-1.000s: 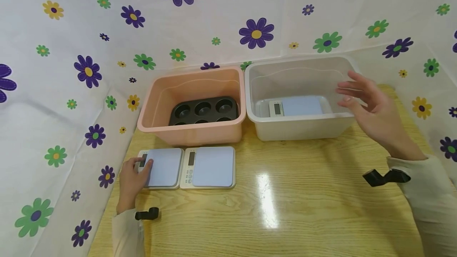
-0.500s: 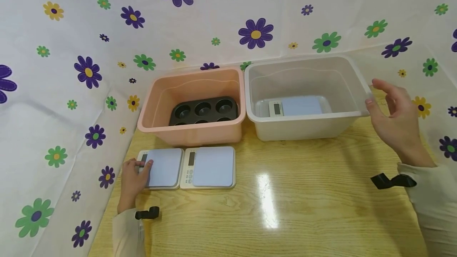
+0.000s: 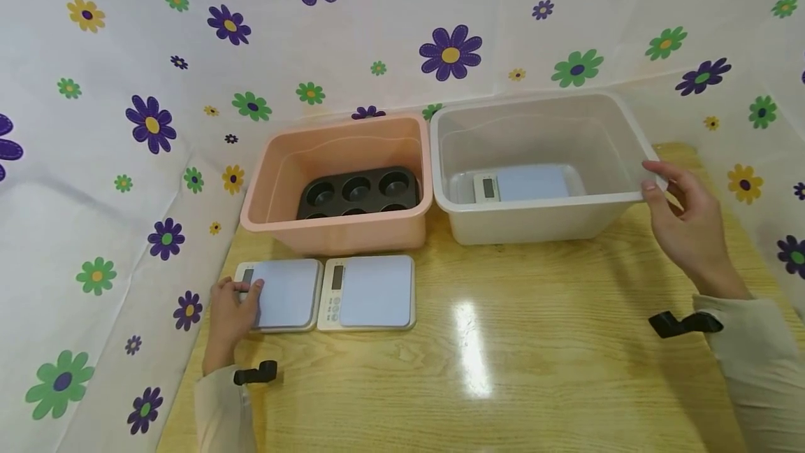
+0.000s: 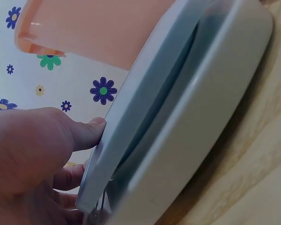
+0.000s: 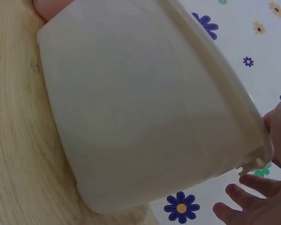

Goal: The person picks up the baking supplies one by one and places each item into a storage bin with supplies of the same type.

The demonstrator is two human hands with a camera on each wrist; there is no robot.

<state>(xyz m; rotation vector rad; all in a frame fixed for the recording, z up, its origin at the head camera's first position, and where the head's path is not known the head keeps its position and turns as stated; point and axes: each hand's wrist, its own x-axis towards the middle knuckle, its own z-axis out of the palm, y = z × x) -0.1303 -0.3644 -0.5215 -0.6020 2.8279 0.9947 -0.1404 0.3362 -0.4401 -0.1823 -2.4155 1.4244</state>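
My left hand (image 3: 233,310) rests on the left edge of a white kitchen scale (image 3: 286,293) lying on the table. Its thumb touches the pale weighing plate (image 4: 136,89), and the other fingers are bent near the display end, partly hidden. A second kitchen scale (image 3: 375,292) lies close on its right. At the far right, my right hand (image 3: 688,229) pinches the front right rim corner of a whitish plastic bin (image 3: 522,222) between thumb and index finger; the lower fingers stay loose under the rim (image 5: 253,150). Inside that bin lies another scale (image 3: 531,184).
A peach bin (image 3: 352,235) stands left of the whitish one, their rims side by side, with a dark muffin tin (image 3: 357,189) inside. Flower-printed cloth (image 3: 377,33) rises behind and at the sides of the wooden table (image 3: 566,369).
My right hand has moved from above the whitish bin's right end out to its front right corner and taken hold of the rim. The left hand stays on the scale.
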